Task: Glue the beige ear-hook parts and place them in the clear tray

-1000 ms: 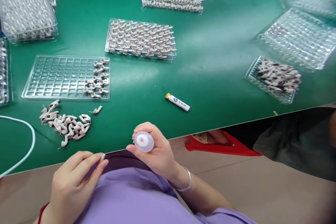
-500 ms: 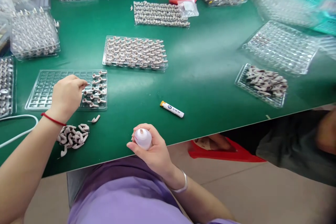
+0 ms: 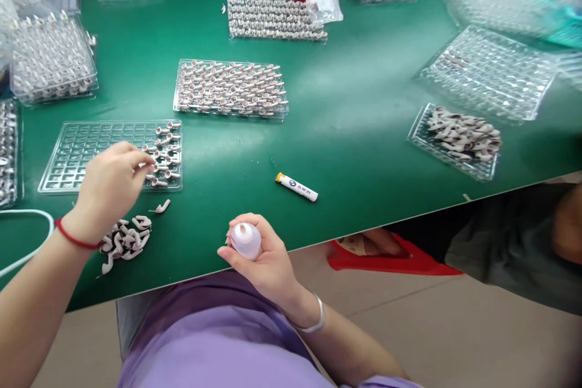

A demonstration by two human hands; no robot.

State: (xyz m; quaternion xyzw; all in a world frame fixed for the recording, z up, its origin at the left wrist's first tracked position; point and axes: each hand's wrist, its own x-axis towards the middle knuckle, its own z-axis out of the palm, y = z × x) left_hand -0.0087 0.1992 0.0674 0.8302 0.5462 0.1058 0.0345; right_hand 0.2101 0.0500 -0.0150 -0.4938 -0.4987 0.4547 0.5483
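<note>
My right hand is closed around a small white glue bottle, nozzle up, at the near edge of the green table. My left hand, with a red cord at the wrist, hovers over the near edge of a clear compartment tray. Its fingers are pinched together beside the few small beige parts set in the tray's right columns; I cannot tell what they hold. A loose pile of the same beige parts lies on the table just under that wrist.
A full tray of parts lies beyond, another farther back. Stacked trays stand at left, empty trays and a heaped one at right. A white lighter lies mid-table. A white cable curves at left.
My left hand rose from my lap to the tray, then drew back slightly toward me. The right hand kept hold of the bottle. The view tilted up.
</note>
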